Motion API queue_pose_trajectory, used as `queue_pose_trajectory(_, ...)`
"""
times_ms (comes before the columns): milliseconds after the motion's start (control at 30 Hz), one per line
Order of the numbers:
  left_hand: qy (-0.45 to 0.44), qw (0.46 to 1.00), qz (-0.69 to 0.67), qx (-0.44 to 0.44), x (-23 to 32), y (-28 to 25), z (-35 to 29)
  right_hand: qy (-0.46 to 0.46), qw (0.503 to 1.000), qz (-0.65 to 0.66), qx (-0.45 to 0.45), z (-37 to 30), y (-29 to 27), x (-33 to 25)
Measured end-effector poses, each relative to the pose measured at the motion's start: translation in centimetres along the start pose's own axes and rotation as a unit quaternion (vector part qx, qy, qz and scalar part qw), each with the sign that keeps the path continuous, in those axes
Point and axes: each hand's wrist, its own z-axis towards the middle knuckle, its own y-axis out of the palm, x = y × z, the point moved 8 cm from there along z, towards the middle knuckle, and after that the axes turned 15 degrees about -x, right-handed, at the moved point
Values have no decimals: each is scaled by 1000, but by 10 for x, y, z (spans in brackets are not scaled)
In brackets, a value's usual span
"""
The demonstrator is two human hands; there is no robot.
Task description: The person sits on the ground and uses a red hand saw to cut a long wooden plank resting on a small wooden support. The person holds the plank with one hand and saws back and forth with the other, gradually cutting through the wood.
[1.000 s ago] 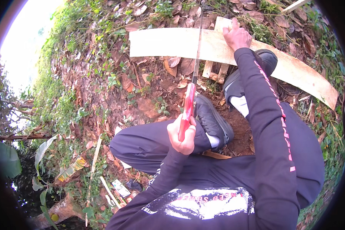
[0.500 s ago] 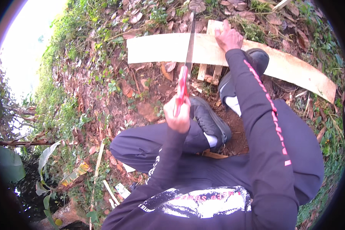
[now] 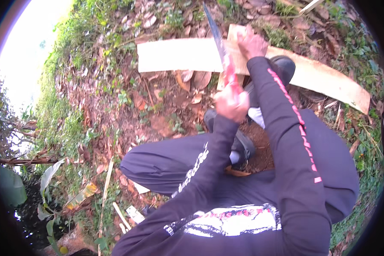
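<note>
- Left hand [image 3: 231,102]: blurred, fingers closed round red handle of handsaw [image 3: 218,36].
- Handsaw: blade slants across plank [image 3: 179,55]; contact unclear.
- Right hand [image 3: 251,45]: on plank by wood strip [image 3: 236,30], fingers bent, can't tell if gripping.
- Plank: lies crosswise over strip, black shoe [image 3: 284,68] overlapping it.

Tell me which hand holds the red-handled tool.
The left hand, gripping the red handle; the right hand is on the long pale board instead.
</note>
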Motion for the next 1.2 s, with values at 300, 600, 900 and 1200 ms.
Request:
queue_pose_trajectory(300,-273,915,-296,-34,-21,-92,-133,19,999,14,-42,-4,1,25)
queue_pose_trajectory(600,-251,913,-318,-46,-9,-111,-155,27,999,8,-40,-8,5,22)
queue_pose_trajectory(900,-254,906,-331,-69,-11,-99,-147,24,999,9,-40,-5,0,21)
queue_pose_trajectory(1200,-269,884,-381,-38,-16,-93,-155,14,1000,15,-21,-5,1,21)
